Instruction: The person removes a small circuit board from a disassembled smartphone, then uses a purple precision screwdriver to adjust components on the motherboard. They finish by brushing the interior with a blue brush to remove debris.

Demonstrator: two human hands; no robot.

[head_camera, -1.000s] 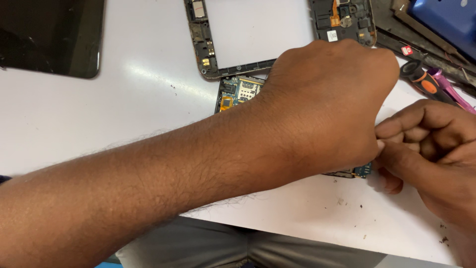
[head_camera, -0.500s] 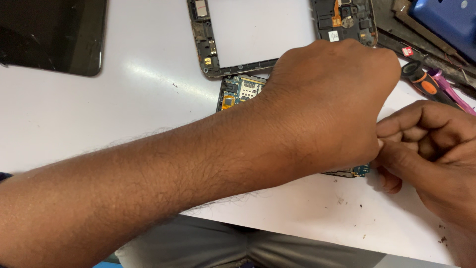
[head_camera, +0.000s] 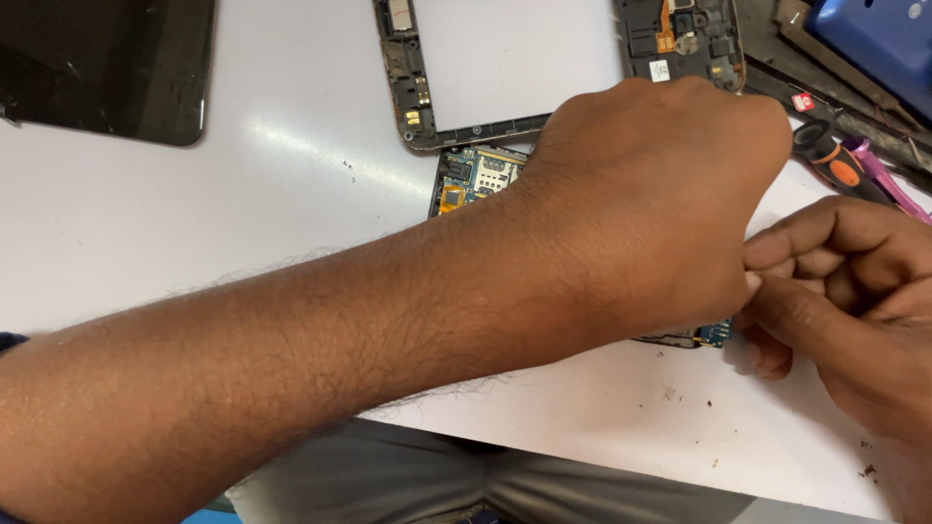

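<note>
My left hand (head_camera: 650, 204) reaches across from the left and lies curled over a blue-green circuit board (head_camera: 476, 175) on the white table (head_camera: 243, 213). It covers most of the board, leaving only the upper left corner and a bit of the lower right edge showing. My right hand (head_camera: 854, 301) sits at the right with its fingers curled. Its thumb and forefinger pinch together right against the fingertips of my left hand, at the board's right edge. Whatever lies between those fingertips is hidden.
An empty dark phone frame (head_camera: 408, 87) lies just beyond the board, with another opened phone body (head_camera: 680, 39) beside it. A black screen panel (head_camera: 107, 68) lies at the far left. An orange-and-black screwdriver (head_camera: 830, 155), a pink tool (head_camera: 888, 180) and a blue box (head_camera: 874, 39) crowd the far right.
</note>
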